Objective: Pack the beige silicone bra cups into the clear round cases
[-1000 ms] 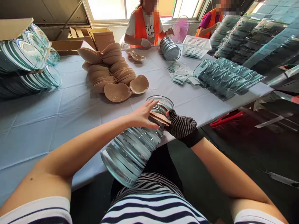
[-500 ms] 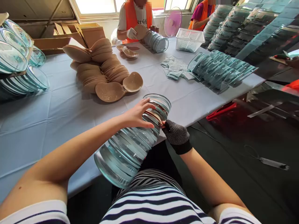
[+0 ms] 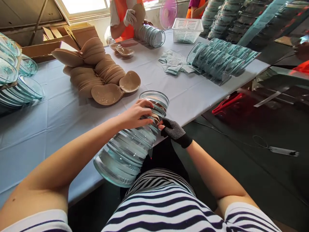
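While the long nested stack of clear trays [image 3: 131, 145] lies slanted from the person's lap up onto the near edge of the table [image 3: 48, 122], both hands have closed in on its upper end compared with a second ago. The bare left hand [image 3: 135, 116], which lay flatter across the top of the stack a moment back, is now curled over it, its fingers [image 3: 146, 121] bent down and pinching at a tan pad [image 3: 154, 117] that sits tucked between the uppermost trays. The gloved right hand [image 3: 173, 131], earlier spread wider against the stack's right side, has drawn into a tighter, half-closed grip, its fingertips pressing that same tan edge from the right; how firmly it holds cannot be told. Less of the tan piece shows than half a second ago, which suggests it is being seated deeper into its tray. Beyond the stack, further up the table, lies the pile of tan pads [image 3: 101, 74], an opened pair at its near side. Right of that pile rest small packets [image 3: 174, 64] and another row of trays [image 3: 217, 59]. At the table's far end a co-worker's gloved hand [image 3: 129, 16] holds up a pad beside a further stack [image 3: 151, 35].
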`<action>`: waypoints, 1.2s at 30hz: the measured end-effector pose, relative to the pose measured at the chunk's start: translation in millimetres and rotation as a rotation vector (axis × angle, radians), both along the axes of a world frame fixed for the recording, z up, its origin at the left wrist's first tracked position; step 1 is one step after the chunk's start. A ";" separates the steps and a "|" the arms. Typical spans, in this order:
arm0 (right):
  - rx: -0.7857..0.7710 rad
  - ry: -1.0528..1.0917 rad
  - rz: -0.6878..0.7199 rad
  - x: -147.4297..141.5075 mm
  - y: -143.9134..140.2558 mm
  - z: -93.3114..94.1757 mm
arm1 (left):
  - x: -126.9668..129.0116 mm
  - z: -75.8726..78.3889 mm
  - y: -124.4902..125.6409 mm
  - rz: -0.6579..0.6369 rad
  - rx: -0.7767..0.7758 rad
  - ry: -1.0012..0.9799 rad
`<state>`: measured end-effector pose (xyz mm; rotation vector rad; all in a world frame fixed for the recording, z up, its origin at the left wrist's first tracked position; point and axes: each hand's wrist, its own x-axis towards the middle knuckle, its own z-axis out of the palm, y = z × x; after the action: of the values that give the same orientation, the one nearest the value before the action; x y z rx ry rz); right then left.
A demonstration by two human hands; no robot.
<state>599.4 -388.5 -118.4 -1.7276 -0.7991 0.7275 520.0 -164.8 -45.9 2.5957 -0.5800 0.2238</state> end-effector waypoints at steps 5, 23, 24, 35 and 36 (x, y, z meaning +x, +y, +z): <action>-0.342 -0.505 -0.154 -13.9 23.3 8.2 | 1.7 3.8 -5.0 -0.147 0.026 -0.044; -0.108 -0.368 -0.065 -18.0 -6.4 32.7 | 2.2 12.7 -9.7 -0.130 0.241 -0.043; -0.137 -0.484 -0.078 -16.8 -8.4 36.4 | 1.2 14.1 -7.5 -0.113 0.249 -0.069; -0.719 -1.022 -0.321 233.6 41.4 40.1 | 1.2 9.0 35.8 -0.136 0.001 0.290; -0.797 -1.028 -0.273 257.6 57.4 36.3 | 1.3 9.7 36.4 -0.133 -0.009 0.303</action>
<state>857.0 -331.1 -82.1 -2.9358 -0.9560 -0.1482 521.3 -128.4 -36.2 2.5029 -0.6336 -0.2071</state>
